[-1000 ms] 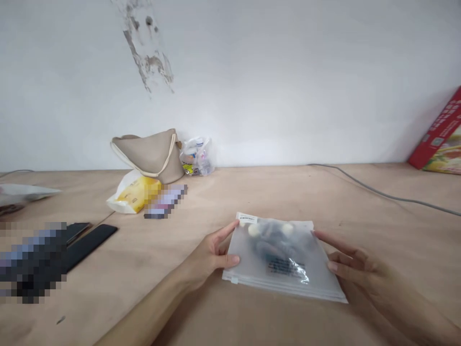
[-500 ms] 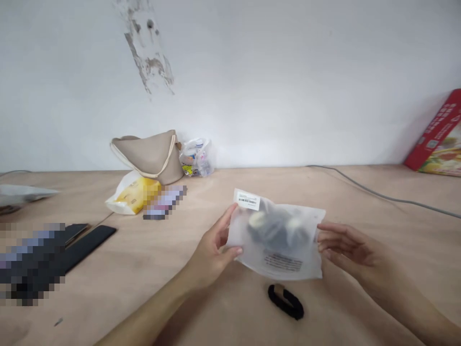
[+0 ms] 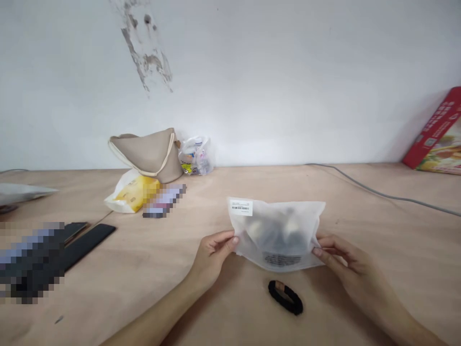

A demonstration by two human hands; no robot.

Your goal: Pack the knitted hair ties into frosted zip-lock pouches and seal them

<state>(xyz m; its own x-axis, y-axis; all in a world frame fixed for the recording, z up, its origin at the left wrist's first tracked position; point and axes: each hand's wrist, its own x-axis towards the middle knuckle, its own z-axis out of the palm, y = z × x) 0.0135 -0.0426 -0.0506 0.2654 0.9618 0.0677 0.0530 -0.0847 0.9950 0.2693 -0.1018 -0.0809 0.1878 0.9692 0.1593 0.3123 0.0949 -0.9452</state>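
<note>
A frosted plastic zip bag with dark and pale items inside and a white barcode label stands upright above the wooden table. My left hand pinches its lower left corner. My right hand pinches its lower right corner. A black hair tie lies on the table just below the bag, between my two hands.
At the back left sit a beige bucket bag, a clear bag of small items and a white and yellow plastic bag. A dark flat object lies at left. A grey cable and a red box are at right.
The bag went from lying flat on the table to held upright by its lower corners. The black hair tie, hidden under it before, now shows on the table.
</note>
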